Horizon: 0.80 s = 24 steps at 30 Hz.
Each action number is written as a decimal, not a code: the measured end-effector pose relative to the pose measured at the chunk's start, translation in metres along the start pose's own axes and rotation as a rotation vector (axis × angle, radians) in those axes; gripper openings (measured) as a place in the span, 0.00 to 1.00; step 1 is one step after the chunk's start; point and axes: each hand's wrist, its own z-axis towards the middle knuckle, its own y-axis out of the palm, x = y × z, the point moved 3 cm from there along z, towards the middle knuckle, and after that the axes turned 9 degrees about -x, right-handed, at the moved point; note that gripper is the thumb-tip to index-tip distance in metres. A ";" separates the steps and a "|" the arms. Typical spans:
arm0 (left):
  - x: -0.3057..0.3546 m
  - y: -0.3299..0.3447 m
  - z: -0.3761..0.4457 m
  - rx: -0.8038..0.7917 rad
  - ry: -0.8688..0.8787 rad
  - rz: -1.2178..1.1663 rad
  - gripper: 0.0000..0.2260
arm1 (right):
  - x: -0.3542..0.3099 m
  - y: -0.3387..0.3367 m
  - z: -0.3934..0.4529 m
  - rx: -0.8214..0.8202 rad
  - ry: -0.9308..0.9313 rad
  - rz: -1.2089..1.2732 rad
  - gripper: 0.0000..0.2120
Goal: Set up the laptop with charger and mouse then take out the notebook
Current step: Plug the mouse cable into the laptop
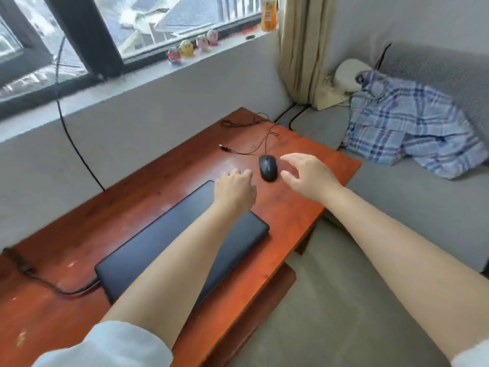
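Head view: the mouse [268, 168] is flanked near the table's [132, 207] far right corner by both empty hands. The right hand [304, 176] is spread wide, seemingly for grasping; the left hand [234, 188] is loosely curled beside the closed laptop [158, 247].

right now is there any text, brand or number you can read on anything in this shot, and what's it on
No text here can be read.
orange bottle on the windowsill: it has a label, too blurred to read.
laptop, lid closed: no logo or lettering visible.
mouse: no marking visible.
small figurines on the sill: no writing visible.
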 end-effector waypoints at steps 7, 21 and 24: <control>0.012 -0.015 0.072 0.021 -0.133 0.071 0.16 | 0.079 -0.033 0.056 -0.040 0.042 -0.137 0.21; -0.052 0.015 0.287 -0.113 -0.382 -0.021 0.16 | 0.117 0.016 0.311 -0.301 -0.147 -0.250 0.18; -0.068 0.029 0.298 -0.165 -0.446 -0.053 0.16 | 0.111 0.044 0.342 -0.387 -0.226 -0.228 0.19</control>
